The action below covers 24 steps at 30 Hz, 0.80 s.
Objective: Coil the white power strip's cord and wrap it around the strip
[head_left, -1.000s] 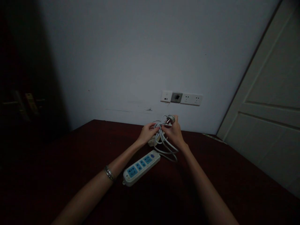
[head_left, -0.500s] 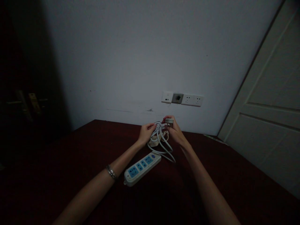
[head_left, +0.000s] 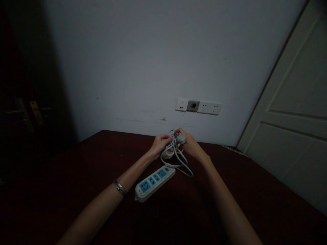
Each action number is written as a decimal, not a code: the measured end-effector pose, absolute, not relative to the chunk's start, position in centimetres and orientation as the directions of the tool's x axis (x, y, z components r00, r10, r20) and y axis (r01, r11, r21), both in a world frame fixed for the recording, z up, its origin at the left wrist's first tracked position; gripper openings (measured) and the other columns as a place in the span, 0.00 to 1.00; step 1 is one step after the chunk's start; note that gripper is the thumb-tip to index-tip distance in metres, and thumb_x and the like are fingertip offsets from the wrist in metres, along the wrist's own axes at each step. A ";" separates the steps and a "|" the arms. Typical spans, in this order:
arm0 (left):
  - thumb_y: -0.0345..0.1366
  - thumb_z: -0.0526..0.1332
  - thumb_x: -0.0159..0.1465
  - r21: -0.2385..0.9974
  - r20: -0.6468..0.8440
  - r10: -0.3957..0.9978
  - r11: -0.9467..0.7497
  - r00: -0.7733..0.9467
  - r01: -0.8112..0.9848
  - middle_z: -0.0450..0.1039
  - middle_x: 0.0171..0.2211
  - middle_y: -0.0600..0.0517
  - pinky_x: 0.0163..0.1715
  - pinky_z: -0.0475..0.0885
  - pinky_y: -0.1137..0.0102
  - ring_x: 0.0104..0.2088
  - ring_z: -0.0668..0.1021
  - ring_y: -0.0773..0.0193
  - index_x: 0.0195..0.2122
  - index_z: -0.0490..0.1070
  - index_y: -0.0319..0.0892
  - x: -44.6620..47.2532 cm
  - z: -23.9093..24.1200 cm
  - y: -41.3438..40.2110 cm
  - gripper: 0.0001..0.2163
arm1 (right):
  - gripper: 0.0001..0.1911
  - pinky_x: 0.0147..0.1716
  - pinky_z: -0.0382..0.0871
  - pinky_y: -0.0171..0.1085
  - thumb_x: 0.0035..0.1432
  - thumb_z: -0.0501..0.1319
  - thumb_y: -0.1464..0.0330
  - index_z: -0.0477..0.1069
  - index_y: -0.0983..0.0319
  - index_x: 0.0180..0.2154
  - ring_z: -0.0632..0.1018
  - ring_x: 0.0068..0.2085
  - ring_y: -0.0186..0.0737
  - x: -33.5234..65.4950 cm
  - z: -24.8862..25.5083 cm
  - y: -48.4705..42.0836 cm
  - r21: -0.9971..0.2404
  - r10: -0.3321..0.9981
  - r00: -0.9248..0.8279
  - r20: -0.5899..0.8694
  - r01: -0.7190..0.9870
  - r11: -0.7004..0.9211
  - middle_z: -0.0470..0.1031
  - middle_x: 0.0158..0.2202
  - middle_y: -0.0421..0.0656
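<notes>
Since a moment ago, the plug (head_left: 181,138) has turned in the right hand (head_left: 191,144): its pins pointed down then, and now its round back shows. The power strip (head_left: 155,183) lies where it was on the desk (head_left: 107,160), on a slant, with blue socket patches on top and a small dark blue button at its far end.

Just past that far end, the left hand (head_left: 157,144) pinches the white cord (head_left: 174,144), thumb and fingers pressed together on it. The right hand is close by, its fingers curled round the plug; I cannot tell if they hold some cord too. Loops of cord hang down to the far end of the power strip, and one pokes out to its right. A pale block (head_left: 166,156) sits behind the loops, too hidden to name.

The dark red desk spreads wide to the left and right of the power strip, so there is lots of room sideways. Past the power strip, the desk's back edge meets the wall (head_left: 143,68), and both hands are near it, so there is little room that way. The wall sockets (head_left: 209,108) are above that edge, up and right from the power strip. A pale panelled door (head_left: 293,102) stands well off to its right.
</notes>
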<state>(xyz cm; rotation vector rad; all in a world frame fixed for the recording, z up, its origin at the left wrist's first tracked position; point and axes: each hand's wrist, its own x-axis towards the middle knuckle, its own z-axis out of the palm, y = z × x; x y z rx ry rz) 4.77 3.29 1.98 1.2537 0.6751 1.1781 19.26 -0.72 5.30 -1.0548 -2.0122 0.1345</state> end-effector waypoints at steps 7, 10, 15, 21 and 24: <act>0.40 0.59 0.57 0.911 0.395 0.867 -0.413 0.305 -0.003 0.68 0.20 0.56 0.17 0.65 0.76 0.19 0.70 0.70 0.31 0.72 0.35 4.8 1.5 3.7 0.12 | 0.10 0.30 0.59 0.34 0.52 0.55 0.69 0.59 0.60 0.39 0.69 0.30 0.36 19.4 4.8 -0.6 -0.446 0.717 -0.331 0.613 0.604 0.660 0.69 0.30 0.40; 0.41 0.56 0.60 0.781 0.538 0.777 -0.605 0.326 0.152 0.71 0.23 0.55 0.22 0.64 0.77 0.24 0.72 0.68 0.33 0.75 0.34 4.4 1.5 4.0 0.14 | 0.10 0.28 0.59 0.33 0.54 0.54 0.70 0.59 0.61 0.40 0.67 0.28 0.35 19.5 4.6 -0.3 -0.480 0.699 -0.319 0.640 0.544 0.688 0.67 0.29 0.38; 0.39 0.54 0.62 0.673 0.633 0.679 -0.720 0.373 0.170 0.75 0.28 0.53 0.30 0.65 0.75 0.30 0.73 0.66 0.37 0.76 0.35 3.7 1.6 4.4 0.15 | 0.11 0.31 0.62 0.34 0.54 0.55 0.68 0.64 0.61 0.41 0.69 0.31 0.35 19.5 5.0 -0.3 -0.523 0.668 -0.349 0.657 0.428 0.737 0.68 0.31 0.39; 0.39 0.55 0.61 0.716 0.611 0.649 -0.697 0.454 0.033 0.77 0.34 0.50 0.34 0.66 0.72 0.33 0.74 0.64 0.41 0.75 0.35 3.2 2.0 4.9 0.15 | 0.23 0.42 0.64 0.42 0.50 0.54 0.70 0.68 0.57 0.49 0.71 0.42 0.42 20.6 6.1 -0.9 -0.750 0.768 -0.424 0.480 0.256 0.610 0.72 0.42 0.41; 0.41 0.56 0.59 0.776 0.565 0.692 -0.631 0.449 -0.003 0.77 0.33 0.49 0.32 0.66 0.73 0.32 0.74 0.64 0.40 0.75 0.34 3.2 2.1 5.0 0.16 | 0.24 0.42 0.65 0.44 0.50 0.52 0.68 0.67 0.58 0.51 0.72 0.43 0.44 21.1 6.4 -1.4 -0.871 0.814 -0.457 0.359 0.151 0.468 0.72 0.43 0.42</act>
